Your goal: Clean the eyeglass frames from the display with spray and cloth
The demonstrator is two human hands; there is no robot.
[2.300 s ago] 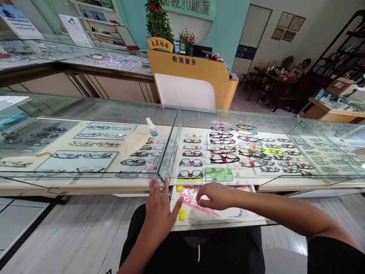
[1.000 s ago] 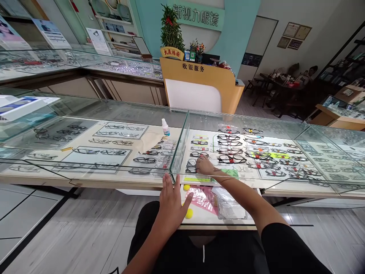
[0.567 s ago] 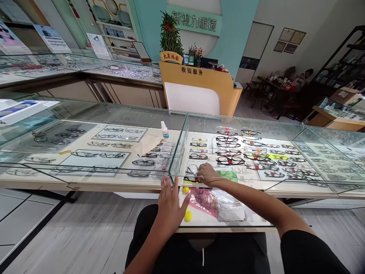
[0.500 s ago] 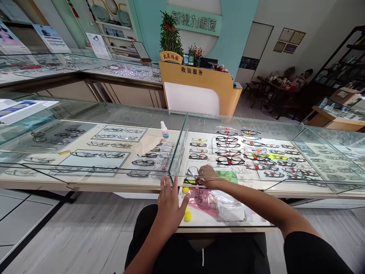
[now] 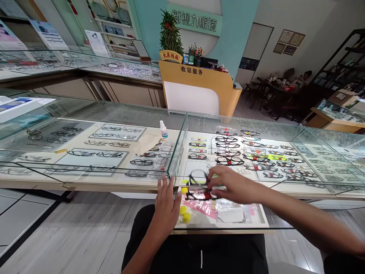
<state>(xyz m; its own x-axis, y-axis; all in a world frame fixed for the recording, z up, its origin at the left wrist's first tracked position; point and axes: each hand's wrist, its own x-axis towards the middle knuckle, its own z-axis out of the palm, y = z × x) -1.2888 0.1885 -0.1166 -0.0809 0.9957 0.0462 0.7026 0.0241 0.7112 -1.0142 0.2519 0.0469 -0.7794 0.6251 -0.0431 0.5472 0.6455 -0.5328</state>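
My right hand (image 5: 230, 184) is closed on the eyeglasses at their right side. One dark-rimmed pair (image 5: 199, 177) is blurred by motion; a black pair (image 5: 198, 195) with a red patch hangs just below it. Both are over the front edge of the glass case, above the pulled-out drawer (image 5: 264, 217). My left hand (image 5: 167, 203) rests with fingers stretched out at the case's front edge, beside the upright glass divider (image 5: 177, 146). Inside the drawer lie yellow round pieces (image 5: 186, 217), a pink printed sheet (image 5: 201, 208) and clear plastic bags (image 5: 230, 212).
Rows of eyeglasses (image 5: 229, 161) lie in the case on the right, more frames (image 5: 81, 153) on the left. A white spray bottle (image 5: 163, 129) stands left of the divider. Beyond are a wooden counter (image 5: 199, 80) with a plant (image 5: 171, 36) and a seated person (image 5: 305, 78).
My right hand has come back out of the case toward me, bringing eyeglasses over the drawer. My left hand stays nearly in place at the case edge.
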